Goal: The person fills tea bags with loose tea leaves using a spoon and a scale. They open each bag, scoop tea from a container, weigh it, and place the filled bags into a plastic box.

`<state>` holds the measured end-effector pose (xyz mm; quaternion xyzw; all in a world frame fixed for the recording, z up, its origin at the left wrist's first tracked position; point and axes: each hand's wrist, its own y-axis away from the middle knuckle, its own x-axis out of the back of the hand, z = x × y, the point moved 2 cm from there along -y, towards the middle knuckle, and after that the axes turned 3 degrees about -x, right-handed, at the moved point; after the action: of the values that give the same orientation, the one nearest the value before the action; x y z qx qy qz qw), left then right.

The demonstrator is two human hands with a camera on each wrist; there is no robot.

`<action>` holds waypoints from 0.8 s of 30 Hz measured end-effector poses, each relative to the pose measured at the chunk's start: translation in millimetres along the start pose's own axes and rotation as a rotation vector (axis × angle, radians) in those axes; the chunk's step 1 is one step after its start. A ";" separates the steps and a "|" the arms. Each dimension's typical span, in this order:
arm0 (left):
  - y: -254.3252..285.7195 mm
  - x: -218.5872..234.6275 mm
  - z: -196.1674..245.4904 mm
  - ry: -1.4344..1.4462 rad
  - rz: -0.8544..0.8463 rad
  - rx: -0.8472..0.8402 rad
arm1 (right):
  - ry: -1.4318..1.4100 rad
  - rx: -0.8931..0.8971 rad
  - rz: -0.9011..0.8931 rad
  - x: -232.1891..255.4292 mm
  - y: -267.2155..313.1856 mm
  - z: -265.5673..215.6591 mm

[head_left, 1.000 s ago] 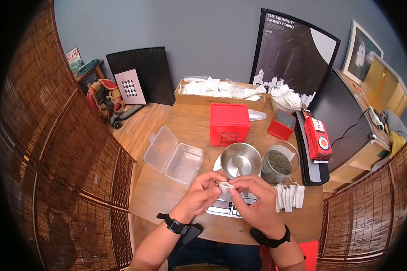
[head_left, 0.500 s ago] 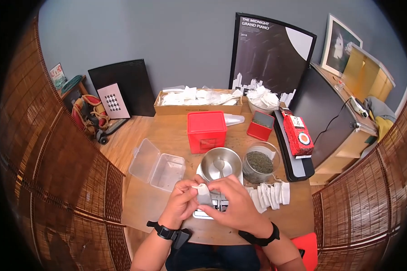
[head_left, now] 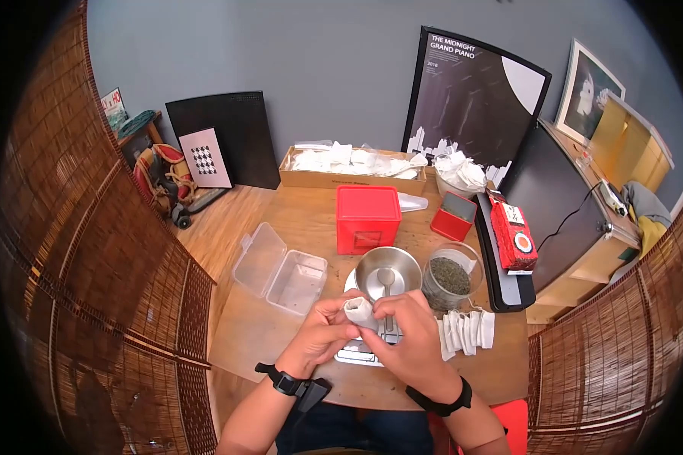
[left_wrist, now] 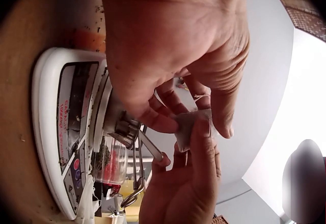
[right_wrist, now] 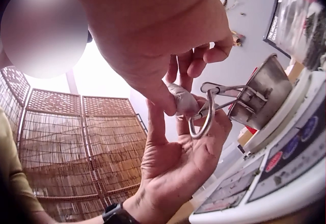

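A small white bag [head_left: 359, 312] is pinched between both hands above the front of the scale [head_left: 360, 356]. The left hand [head_left: 319, 337] grips its left side, and the right hand [head_left: 408, 334] holds its right side with thumb and fingers. In the left wrist view the bag [left_wrist: 187, 128] shows between the fingertips of both hands; the right wrist view shows the bag [right_wrist: 183, 101] bunched, near the pot's metal handle [right_wrist: 209, 117]. Behind the hands, a steel pot [head_left: 368, 267] stands on the scale with a spoon [head_left: 387, 280] in it.
Right of the pot are a glass jar of dried leaves [head_left: 449, 277] and a row of filled white bags [head_left: 469, 331]. An open plastic box [head_left: 297, 282] lies left. Behind stand a red canister [head_left: 367, 220], a red tin [head_left: 454, 216] and a carton of white bags [head_left: 353, 178].
The bag has been turned in the fingers, so its folded top now faces the head camera. Both hands keep their hold. The head view has swung about, shifting the whole scene.
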<state>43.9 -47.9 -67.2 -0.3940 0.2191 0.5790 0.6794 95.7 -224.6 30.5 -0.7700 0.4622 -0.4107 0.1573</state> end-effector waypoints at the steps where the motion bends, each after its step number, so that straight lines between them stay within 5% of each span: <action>1: 0.3 0.2 0.0 0.001 0.000 0.000 | 0.034 0.016 -0.003 -1.4 0.3 -0.1; 8: -0.1 -11.2 1.7 0.038 0.046 -0.013 | 0.063 0.049 0.052 12.4 -3.9 -4.6; 15: -2.7 -1.8 -0.4 0.021 0.011 -0.072 | -0.017 -0.268 0.408 92.3 -6.9 61.1; 18: -3.8 0.8 -1.4 0.044 0.046 -0.082 | 0.270 -0.270 0.335 117.8 -8.9 74.0; 24: -4.8 1.0 -1.2 0.029 0.093 -0.085 | 0.178 -0.402 0.343 124.1 -3.3 100.3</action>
<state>49.0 -48.3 -67.3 -0.4202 0.2224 0.6129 0.6312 204.9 -341.0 31.5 -0.6573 0.6698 -0.3443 0.0275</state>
